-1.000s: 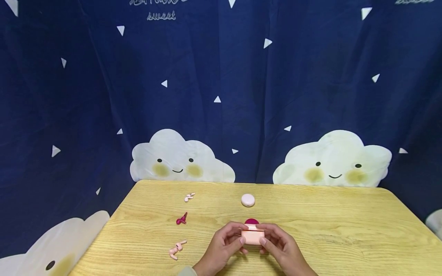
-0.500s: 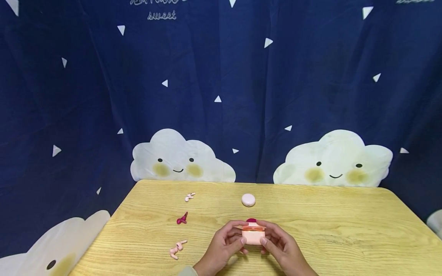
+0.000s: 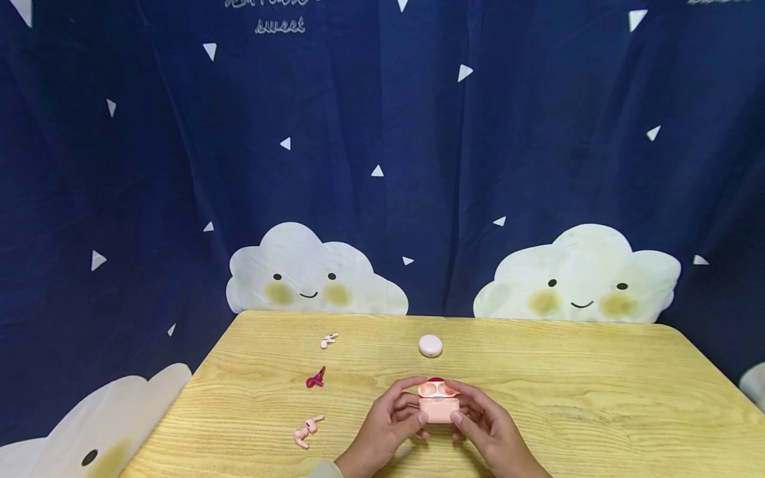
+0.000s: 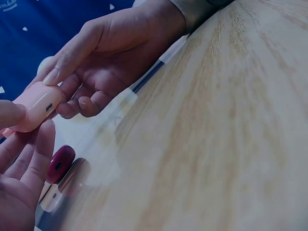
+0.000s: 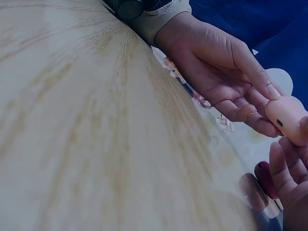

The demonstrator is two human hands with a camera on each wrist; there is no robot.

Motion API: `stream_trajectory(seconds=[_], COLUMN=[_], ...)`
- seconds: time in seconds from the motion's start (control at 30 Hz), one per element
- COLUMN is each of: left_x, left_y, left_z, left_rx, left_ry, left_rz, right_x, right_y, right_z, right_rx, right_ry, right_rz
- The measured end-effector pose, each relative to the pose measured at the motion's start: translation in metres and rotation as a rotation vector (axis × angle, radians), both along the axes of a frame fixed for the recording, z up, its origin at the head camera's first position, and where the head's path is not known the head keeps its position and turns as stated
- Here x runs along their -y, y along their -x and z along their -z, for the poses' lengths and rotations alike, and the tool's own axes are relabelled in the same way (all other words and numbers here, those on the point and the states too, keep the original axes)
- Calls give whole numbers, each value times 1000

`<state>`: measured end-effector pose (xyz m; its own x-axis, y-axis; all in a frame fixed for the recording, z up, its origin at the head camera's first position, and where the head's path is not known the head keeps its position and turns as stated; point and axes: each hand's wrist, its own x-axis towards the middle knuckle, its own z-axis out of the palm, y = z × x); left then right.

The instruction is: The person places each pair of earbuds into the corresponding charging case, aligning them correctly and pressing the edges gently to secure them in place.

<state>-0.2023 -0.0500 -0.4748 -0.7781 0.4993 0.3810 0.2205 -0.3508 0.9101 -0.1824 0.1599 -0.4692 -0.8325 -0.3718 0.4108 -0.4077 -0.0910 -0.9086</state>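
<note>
A pink earbud case (image 3: pixel 439 411) is held just above the table with its lid (image 3: pixel 427 390) tipped back and two recesses showing inside the lid. My left hand (image 3: pixel 382 425) grips the case's left side, thumb in front and index finger at the lid. On the other side my right hand (image 3: pixel 493 425) holds it the same way. In the left wrist view the case (image 4: pixel 41 101) shows a small dark port on its underside. Pink earbuds (image 3: pixel 308 430) lie on the table to the left, apart from the hands.
Behind the held case stands a magenta case (image 3: pixel 436 380), mostly hidden. Farther back is a round pale pink case (image 3: pixel 429 345). Magenta earbuds (image 3: pixel 315 378) and pale pink earbuds (image 3: pixel 329 340) lie on the left of the wooden table (image 3: pixel 568 398). A blue curtain hangs behind.
The lid of the pink case has swung up and back from nearly closed, with the index fingers rising along it. The hands otherwise stay in place, and the loose earbuds have not moved.
</note>
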Motion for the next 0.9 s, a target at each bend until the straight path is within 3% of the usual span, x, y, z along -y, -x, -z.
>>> stream_trajectory(seconds=[0.3, 0.47, 0.7, 0.9], left_x=[0, 1, 1, 1], left_y=[0, 0, 1, 2], left_z=[0, 0, 1, 2], left_rx=[-1, 13, 24, 7], left_ry=[15, 25, 31, 39], left_rz=[-12, -17, -20, -20], right_x=[1, 1, 3, 4], right_y=[1, 0, -1, 0], right_z=[-1, -2, -3, -3], right_rx=[-2, 77, 275, 322], right_ry=[23, 12, -54, -105], right_rz=[-8, 24, 126, 149])
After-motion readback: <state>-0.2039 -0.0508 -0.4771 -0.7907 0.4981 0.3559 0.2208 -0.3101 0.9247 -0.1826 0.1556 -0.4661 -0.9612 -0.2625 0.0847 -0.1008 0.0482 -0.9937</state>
